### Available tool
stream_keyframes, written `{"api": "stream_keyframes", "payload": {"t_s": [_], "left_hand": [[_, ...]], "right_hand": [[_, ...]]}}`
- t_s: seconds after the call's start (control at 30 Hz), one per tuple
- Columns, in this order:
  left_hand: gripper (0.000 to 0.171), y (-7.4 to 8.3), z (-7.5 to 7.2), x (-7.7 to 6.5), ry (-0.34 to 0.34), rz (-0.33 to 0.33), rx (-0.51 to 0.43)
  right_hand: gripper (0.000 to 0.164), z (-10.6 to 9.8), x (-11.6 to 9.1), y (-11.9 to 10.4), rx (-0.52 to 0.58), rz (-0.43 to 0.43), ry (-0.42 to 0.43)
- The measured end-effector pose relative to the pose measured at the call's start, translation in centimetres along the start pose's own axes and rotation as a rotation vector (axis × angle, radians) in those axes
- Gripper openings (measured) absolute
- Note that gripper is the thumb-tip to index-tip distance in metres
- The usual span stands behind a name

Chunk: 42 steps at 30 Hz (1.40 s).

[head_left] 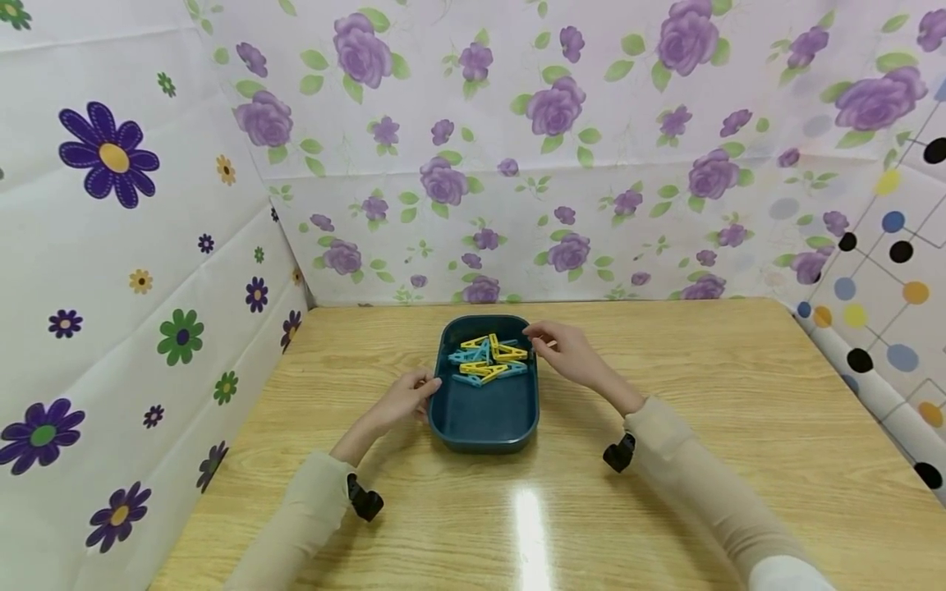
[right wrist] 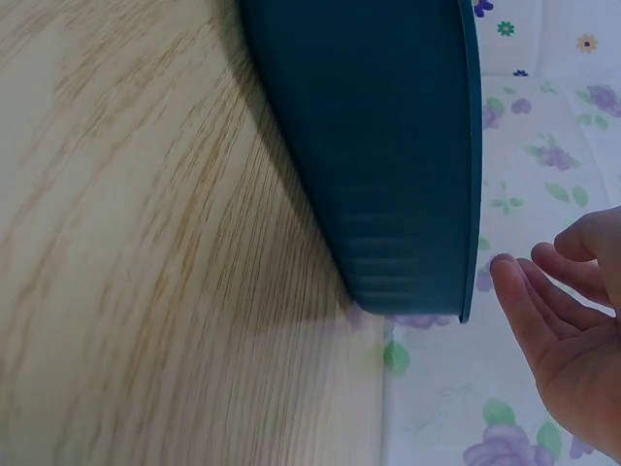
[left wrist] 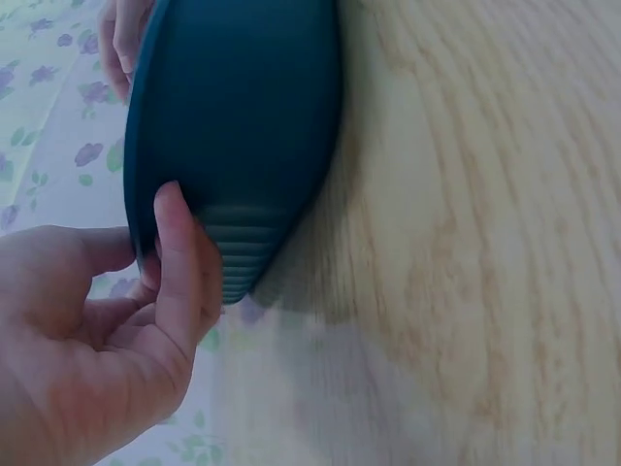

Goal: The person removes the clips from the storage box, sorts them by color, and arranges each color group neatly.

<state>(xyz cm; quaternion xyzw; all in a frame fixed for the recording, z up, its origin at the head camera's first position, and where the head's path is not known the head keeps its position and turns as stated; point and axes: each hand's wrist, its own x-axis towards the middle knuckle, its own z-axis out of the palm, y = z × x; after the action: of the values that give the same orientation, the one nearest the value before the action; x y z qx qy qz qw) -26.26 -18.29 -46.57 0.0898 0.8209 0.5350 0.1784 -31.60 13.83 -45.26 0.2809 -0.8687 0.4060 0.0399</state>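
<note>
A dark teal plastic bin point(head_left: 484, 414) stands on the table, with several yellow clothespins point(head_left: 510, 353) and blue clothespins point(head_left: 467, 380) heaped in its far half. My left hand point(head_left: 405, 397) grips the bin's left rim; in the left wrist view the thumb goes over the edge and the fingers point(left wrist: 182, 257) lie against the outer wall. By the far right corner of the bin is my right hand point(head_left: 569, 353), its fingers loosely bent and holding nothing. A small gap separates those fingertips point(right wrist: 503, 267) from the rim in the right wrist view.
The wooden table point(head_left: 687, 386) extends around the bin. A rose-patterned cloth point(head_left: 517, 164) hangs along the back edge, a daisy-patterned cloth point(head_left: 185, 271) at the left, and a dotted cloth point(head_left: 872, 312) at the right. Each wrist carries a small black camera point(head_left: 365, 498).
</note>
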Motion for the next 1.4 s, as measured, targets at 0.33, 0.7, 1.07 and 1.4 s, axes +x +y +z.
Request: {"api": "stream_keyframes", "payload": {"t_s": [0.33, 0.7, 1.07, 1.4], "left_hand": [[0.018, 0.3, 0.1, 0.2, 0.034, -0.071, -0.064], [0.015, 0.7, 0.0, 0.4, 0.020, -0.129, -0.059], [0.017, 0.9, -0.1, 0.4, 0.009, -0.125, -0.048], [0.017, 0.8, -0.1, 0.4, 0.013, -0.135, -0.053]], "right_hand": [[0.028, 1.1, 1.2, -0.9, -0.063, -0.040, -0.082], [0.030, 2.4, 2.2, -1.5, -0.193, -0.083, -0.121], [0.025, 2.9, 3.3, -2.3, -0.285, -0.130, -0.154], [0.026, 0.9, 4.9, -5.2, -0.328, -0.058, -0.331]]}}
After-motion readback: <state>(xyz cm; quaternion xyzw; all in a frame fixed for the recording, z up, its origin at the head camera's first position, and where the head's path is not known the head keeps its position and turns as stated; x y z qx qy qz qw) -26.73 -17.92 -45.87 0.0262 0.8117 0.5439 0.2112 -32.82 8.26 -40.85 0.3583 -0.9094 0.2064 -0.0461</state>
